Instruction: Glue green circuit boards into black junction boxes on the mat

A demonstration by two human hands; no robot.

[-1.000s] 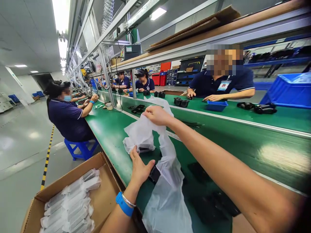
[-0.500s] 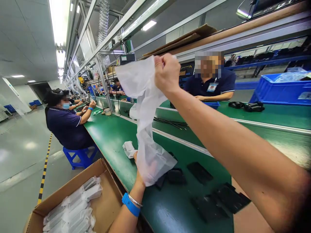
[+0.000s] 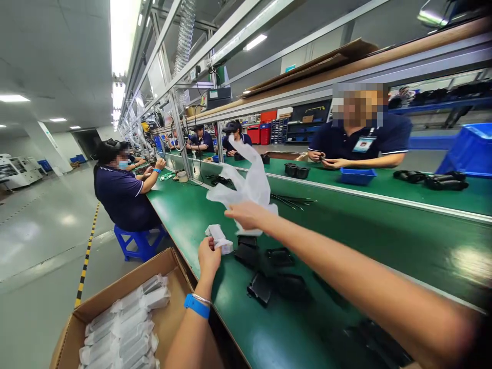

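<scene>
My left hand [image 3: 209,258] is closed, its thumb and fingers on a small white wrapped packet [image 3: 218,238] at the near side of the green table. To the right and a little farther off, my right hand [image 3: 248,214] is closed at a thin white wrapping sheet [image 3: 251,179]. The sheet billows up and away behind that hand, with a part hanging below it; the hand partly covers it. Under and beside the sheet lie several black plastic parts, among them a tray-like one [image 3: 280,257] and a box-like one [image 3: 259,288].
A cardboard box [image 3: 63,333] at lower left holds rows of white wrapped packets [image 3: 132,328]. Thin black rods [image 3: 294,201] lie beyond the sheet. Across the table a person [image 3: 361,133] sits near a blue tray [image 3: 357,176]; another [image 3: 119,184] sits at left on a blue stool [image 3: 138,242].
My right hand has come down from high up, the sheet now flaring above it. My left hand has come out from behind the sheet and shows at the white packet. The view has shifted right.
</scene>
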